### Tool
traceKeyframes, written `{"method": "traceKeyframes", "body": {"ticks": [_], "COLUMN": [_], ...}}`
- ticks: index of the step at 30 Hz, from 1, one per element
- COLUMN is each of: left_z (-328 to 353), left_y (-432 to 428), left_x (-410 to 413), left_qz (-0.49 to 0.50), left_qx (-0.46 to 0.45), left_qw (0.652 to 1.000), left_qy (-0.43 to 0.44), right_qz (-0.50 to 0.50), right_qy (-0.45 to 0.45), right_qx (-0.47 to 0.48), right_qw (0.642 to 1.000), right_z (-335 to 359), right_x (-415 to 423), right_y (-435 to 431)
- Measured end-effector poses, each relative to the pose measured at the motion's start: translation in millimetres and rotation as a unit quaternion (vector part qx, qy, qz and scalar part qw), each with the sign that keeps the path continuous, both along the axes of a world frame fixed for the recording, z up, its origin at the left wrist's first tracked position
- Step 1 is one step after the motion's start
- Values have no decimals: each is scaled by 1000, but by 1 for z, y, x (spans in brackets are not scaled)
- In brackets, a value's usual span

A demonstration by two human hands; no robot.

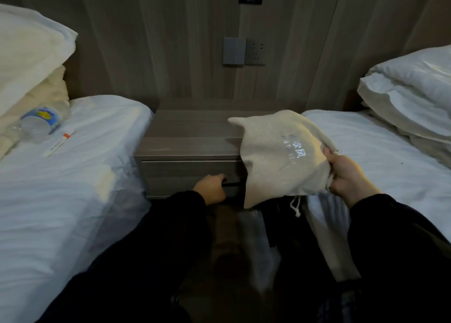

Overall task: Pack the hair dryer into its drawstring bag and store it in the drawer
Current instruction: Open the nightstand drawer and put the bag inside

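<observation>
The drawstring bag hangs bulging, its long axis running from ten o'clock to its cinched neck at four, which the right hand grips. At its eight o'clock, the nearer left hand curls round the handle of the closed drawer.

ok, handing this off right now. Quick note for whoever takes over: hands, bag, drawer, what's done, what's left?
Left hand: on the drawer handle, fingers curled at it.
Right hand: grips the gathered neck of the drawstring bag, held in the air in front of the nightstand, at its right front corner.
The drawer looks shut.
The hair dryer is not visible. The bag bulges, so it is probably inside.
Done: bagging, apparently.
Left: pull the drawer open, put the bag in, close it.
</observation>
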State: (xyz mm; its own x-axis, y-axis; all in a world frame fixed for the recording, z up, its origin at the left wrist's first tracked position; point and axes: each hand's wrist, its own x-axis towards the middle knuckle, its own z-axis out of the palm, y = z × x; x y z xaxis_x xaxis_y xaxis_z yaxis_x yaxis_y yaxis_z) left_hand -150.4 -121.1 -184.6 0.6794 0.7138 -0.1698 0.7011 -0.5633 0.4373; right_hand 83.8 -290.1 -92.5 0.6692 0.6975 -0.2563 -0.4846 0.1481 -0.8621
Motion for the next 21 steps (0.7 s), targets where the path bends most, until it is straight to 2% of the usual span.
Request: {"method": "traceKeyframes", "body": {"ticks": [5,7,8,9,11,14,16,18,19,21], "left_z": [18,33,43,56,82,112,117,112,104,88], "left_y": [-21,-31,-36,-41,-47,-42,-39,-42,-45,-53], "left_x": [-17,-30,-37,-44,-58,-72,-71,-60,-54,-43], "left_qz": [-16,-45,-48,-42,-4,84,91,99,119,168], "left_qx": [36,-28,-110,-206,-357,-494,-562,-595,-594,-567], "left_qw": [999,998,992,977,929,819,761,737,738,761], "left_qy": [6,34,40,23,-94,-281,-310,-306,-298,-266], "right_qz": [30,37,39,39,40,50,81,120,140,164], "right_qy": [12,16,14,17,25,48,52,37,17,-17], "right_qx": [3,-5,-10,-12,-16,-37,-62,-98,-119,-160], "right_qw": [999,999,999,999,999,997,993,987,983,973], "right_z": [2,2,2,2,1,-4,-4,-3,-5,-10], "right_x": [-10,-14,-16,-18,-24,-30,-34,-39,-42,-45], "right_y": [1,4,6,8,12,19,21,21,21,19]}}
